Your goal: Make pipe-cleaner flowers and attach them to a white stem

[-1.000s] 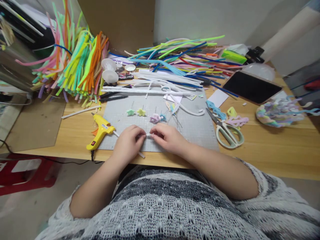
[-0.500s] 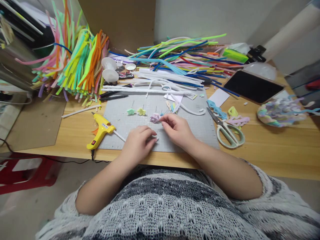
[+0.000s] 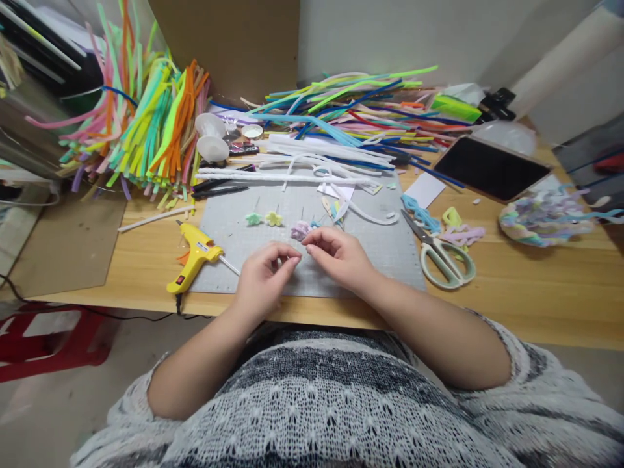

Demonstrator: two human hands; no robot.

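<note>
Over the grey cutting mat (image 3: pixel 219 240), my left hand (image 3: pixel 266 276) is closed, thumb and forefinger pinched together; whatever they hold is too small or hidden to make out. Just to its right, my right hand (image 3: pixel 344 260) has its fingertips pressed together close to the left ones, and I cannot make out anything between them. Beyond the fingertips lies a lilac fuzzy flower (image 3: pixel 299 229), with a blue one (image 3: pixel 315 224) partly hidden behind my right hand. Further left on the mat are a mint flower (image 3: pixel 253 219) and a yellow flower (image 3: pixel 273 218), each with a thin wire stem.
A yellow glue gun (image 3: pixel 195 257) rests left of my hands, its cord over the table edge. Scissors (image 3: pixel 441 257) lie to the right. White pipe cleaners (image 3: pixel 331 153), coloured pipe cleaners (image 3: pixel 351 107) and an upright bundle (image 3: pixel 151 123) fill the back. A phone (image 3: pixel 492 166) leans at right.
My left fingertips have risen slightly, and the white bit by them no longer shows. My right fingertips have come away from the lilac flower, down and left toward my left hand.
</note>
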